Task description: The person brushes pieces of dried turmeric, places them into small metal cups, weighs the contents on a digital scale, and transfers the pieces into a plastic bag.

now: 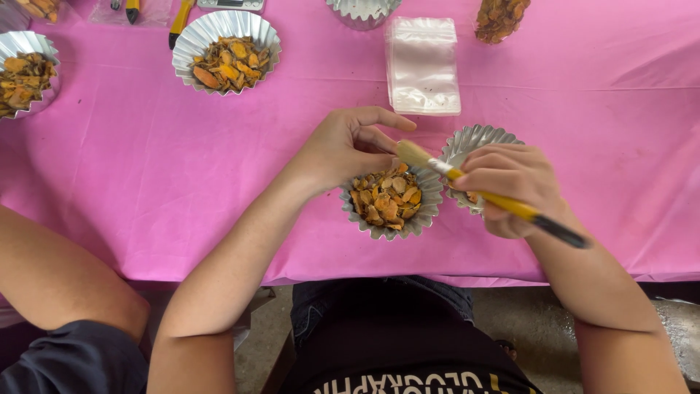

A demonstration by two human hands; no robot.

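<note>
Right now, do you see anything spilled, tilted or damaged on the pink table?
Nothing stands out. The dried orange slices stay inside the fluted foil cup under the left hand. The right hand holds a yellow-handled brush over it. The stack of clear bags lies neat, and no pieces show on the pink cloth.

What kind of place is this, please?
Probably a small hand-packing or sorting table for dried food. Fluted foil cups hold dried orange slices, a stack of clear pouches waits on the pink tablecloth, and the right hand holds a brush.
</note>
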